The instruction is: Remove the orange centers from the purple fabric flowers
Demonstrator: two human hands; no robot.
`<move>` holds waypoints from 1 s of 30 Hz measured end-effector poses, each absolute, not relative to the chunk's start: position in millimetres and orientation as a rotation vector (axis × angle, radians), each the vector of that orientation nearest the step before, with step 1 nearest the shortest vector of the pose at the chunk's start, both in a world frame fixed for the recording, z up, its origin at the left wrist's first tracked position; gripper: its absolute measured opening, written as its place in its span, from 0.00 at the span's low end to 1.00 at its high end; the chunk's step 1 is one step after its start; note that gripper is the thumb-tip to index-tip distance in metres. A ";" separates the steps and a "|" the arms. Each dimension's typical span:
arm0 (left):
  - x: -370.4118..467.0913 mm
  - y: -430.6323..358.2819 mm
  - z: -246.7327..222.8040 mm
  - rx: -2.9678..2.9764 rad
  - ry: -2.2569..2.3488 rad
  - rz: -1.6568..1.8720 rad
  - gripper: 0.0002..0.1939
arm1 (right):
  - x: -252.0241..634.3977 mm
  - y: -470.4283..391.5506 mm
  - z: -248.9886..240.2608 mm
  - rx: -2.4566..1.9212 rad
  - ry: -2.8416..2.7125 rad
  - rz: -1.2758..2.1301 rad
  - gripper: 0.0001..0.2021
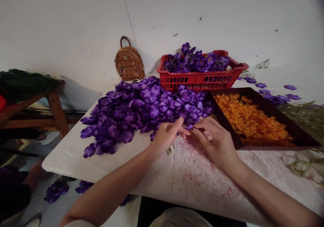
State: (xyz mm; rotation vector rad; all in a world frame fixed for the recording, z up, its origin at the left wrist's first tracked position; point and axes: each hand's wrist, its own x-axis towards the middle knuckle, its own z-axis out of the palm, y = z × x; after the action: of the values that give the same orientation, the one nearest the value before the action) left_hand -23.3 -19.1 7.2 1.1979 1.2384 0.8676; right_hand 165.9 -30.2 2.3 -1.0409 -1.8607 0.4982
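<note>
My left hand [170, 132] is over the table with its fingers curled and the thumb raised. Thin green stem ends [170, 149] show just below it; I cannot tell whether it grips them. Close by on the right, my right hand [217, 140] pinches thumb and forefinger together, and what lies in the pinch is too small to name. A bit of purple petal [189, 127] shows between the fingertips of both hands. Behind them spreads a big heap of purple fabric flower petals [141, 102]. At right, a dark tray [255, 148] holds orange artificial flower pieces [253, 119].
A red plastic basket [199, 80] of purple flowers stands behind the heap. A brown backpack [130, 63] leans against the wall. Green stems [306, 119] and loose petals [290, 87] lie at right. Another person's arm [35, 174] and a wooden stand [57, 110] are at left.
</note>
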 end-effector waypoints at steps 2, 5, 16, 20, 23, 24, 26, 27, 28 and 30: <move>-22.1 -21.5 10.1 1.148 1.235 0.831 0.30 | 164.3 -33.3 1.0 -1.011 -1.951 0.406 0.07; -21.4 -24.3 12.6 1.111 1.246 0.871 0.23 | 162.7 -36.0 -0.7 -0.981 -2.062 0.292 0.09; -31.5 -9.0 -2.4 1.291 1.370 1.162 0.02 | 162.2 -6.5 -28.8 -1.184 -2.345 0.203 0.04; -30.4 -10.3 -8.6 1.378 1.346 1.164 0.01 | 164.2 -9.6 -29.5 -1.223 -2.272 0.311 0.06; -29.0 -12.0 -10.6 1.484 1.314 1.172 0.04 | 169.5 -11.2 -23.7 -1.265 -2.032 0.502 0.05; -28.4 -12.2 -10.9 1.525 1.301 1.174 0.05 | 171.2 -10.7 -21.5 -1.273 -1.959 0.572 0.04; -26.7 -12.1 -11.5 1.589 1.279 1.157 0.09 | 174.0 -8.9 -17.9 -1.271 -1.841 0.710 0.04; -25.7 -11.8 -12.0 1.607 1.280 1.139 0.11 | 174.9 -7.8 -16.7 -1.256 -1.797 0.774 0.04; -24.5 -11.5 -12.5 1.618 1.291 1.117 0.13 | 175.5 -6.9 -15.9 -1.231 -1.761 0.835 0.04; -21.6 -10.8 -13.3 1.625 1.321 1.087 0.11 | 175.7 -5.7 -15.4 -1.171 -1.712 0.946 0.06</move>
State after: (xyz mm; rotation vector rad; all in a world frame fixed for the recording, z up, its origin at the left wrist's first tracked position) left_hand -21.6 -10.8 -13.3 1.6248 1.3210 1.0869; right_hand 175.7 -5.7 -15.4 -1.1713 -1.7124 0.9459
